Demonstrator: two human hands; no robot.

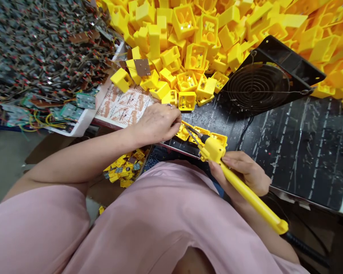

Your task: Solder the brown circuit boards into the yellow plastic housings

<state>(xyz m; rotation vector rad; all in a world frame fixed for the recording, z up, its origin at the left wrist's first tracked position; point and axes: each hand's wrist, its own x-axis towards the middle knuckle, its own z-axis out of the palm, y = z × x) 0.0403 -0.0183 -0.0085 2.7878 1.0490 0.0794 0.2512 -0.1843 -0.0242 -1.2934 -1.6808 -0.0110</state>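
Observation:
My right hand (246, 173) is closed around a yellow soldering iron (240, 182), its metal tip pointing up-left toward small yellow plastic housings (201, 133) lined along the near edge of the black table (303, 144). My left hand (157, 123) rests curled on that edge, fingers pinched at the leftmost housing (183, 132) beside the iron's tip. A ring shows on one finger. What sits between the fingertips is hidden.
A big heap of yellow housings (205, 34) fills the back of the table. A black fan (260, 85) leans against it. Piles of dark wired circuit boards (45, 49) lie at left, a box of finished yellow parts (125, 167) below the table edge.

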